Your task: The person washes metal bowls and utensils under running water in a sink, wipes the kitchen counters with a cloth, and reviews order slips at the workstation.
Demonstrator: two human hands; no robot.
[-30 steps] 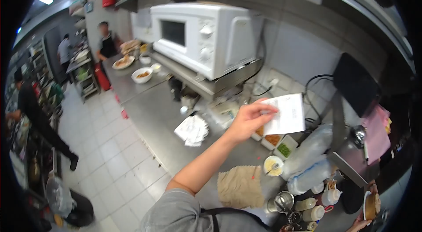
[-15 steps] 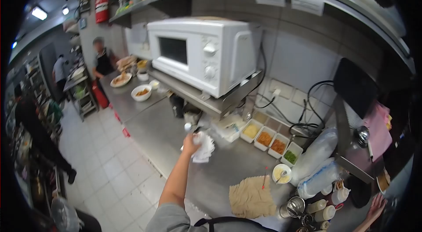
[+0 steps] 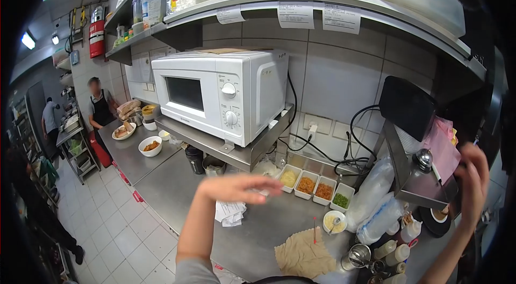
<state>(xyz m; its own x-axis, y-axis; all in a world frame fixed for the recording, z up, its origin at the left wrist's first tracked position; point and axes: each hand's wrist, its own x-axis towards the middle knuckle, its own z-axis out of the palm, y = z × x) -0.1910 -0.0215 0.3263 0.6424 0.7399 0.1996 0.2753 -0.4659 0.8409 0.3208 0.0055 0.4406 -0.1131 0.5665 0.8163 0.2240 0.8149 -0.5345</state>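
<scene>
My left hand (image 3: 242, 188) is raised over the steel counter, fingers stretched out and slightly blurred, holding nothing. Behind and below it lie white paper slips (image 3: 231, 214). To its right stand white tubs with a pale filling (image 3: 290, 177), orange-brown fillings (image 3: 306, 185) and chopped green pieces (image 3: 342, 201). Up at the right edge is my right hand (image 3: 473, 168), beside the pink paper (image 3: 442, 147) on a small steel shelf; its fingers are bent and apart, with nothing visible in them. A tan cloth (image 3: 305, 254) lies near the counter's front edge.
A white microwave (image 3: 223, 98) sits on a raised steel shelf. Squeeze bottles (image 3: 398, 254) and a bowl with a spoon (image 3: 334, 221) stand at the right. An overhead shelf (image 3: 322, 0) spans the wall. A person in a dark apron (image 3: 100, 104) stands at the far counter end.
My left hand has left the paper slips and come up and to the right, its fingers now extended. My right hand has risen from low at the right. The view has shifted rightward.
</scene>
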